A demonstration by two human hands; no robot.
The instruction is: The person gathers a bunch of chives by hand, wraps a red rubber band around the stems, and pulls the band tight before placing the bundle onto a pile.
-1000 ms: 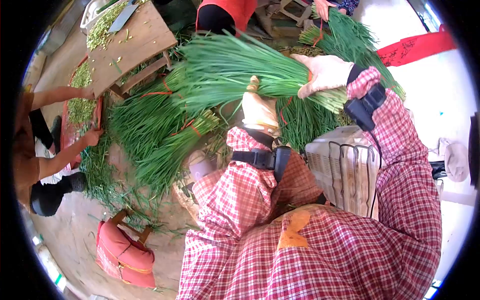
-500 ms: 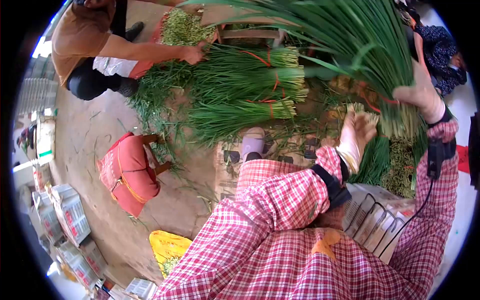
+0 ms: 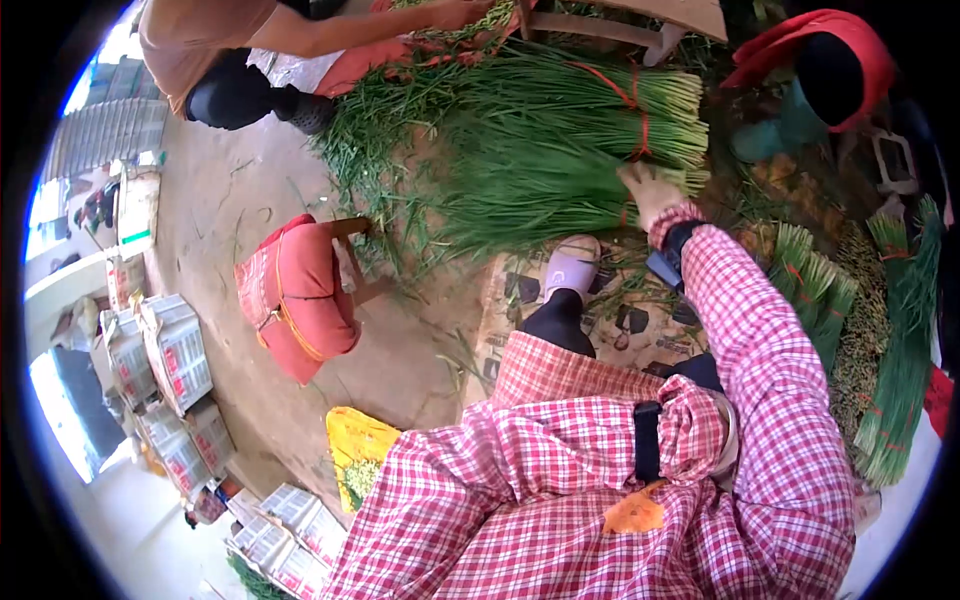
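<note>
My right hand (image 3: 650, 194) is on the nearest bundle of long green stalks (image 3: 540, 200), fingers curled over it close to the pale cut ends. More bundles (image 3: 570, 95) lie beside it, bound with red ties. My left hand is hidden behind my right arm; only its checked sleeve with a black strap (image 3: 648, 440) and a pale cuff edge (image 3: 731, 436) show.
A co-worker's arm (image 3: 350, 33) reaches over a red sheet (image 3: 345, 75) at the top. Nearby are a wooden bench (image 3: 660, 12), a red-padded stool (image 3: 305, 300), a red-covered bucket (image 3: 845, 75), a yellow bag (image 3: 360, 440), smaller tied bundles (image 3: 810, 270) and stacked crates (image 3: 170, 350).
The large green bundle that my right hand held up at the upper right is down beside the others. My left hand has gone out of sight. The view has shifted right.
</note>
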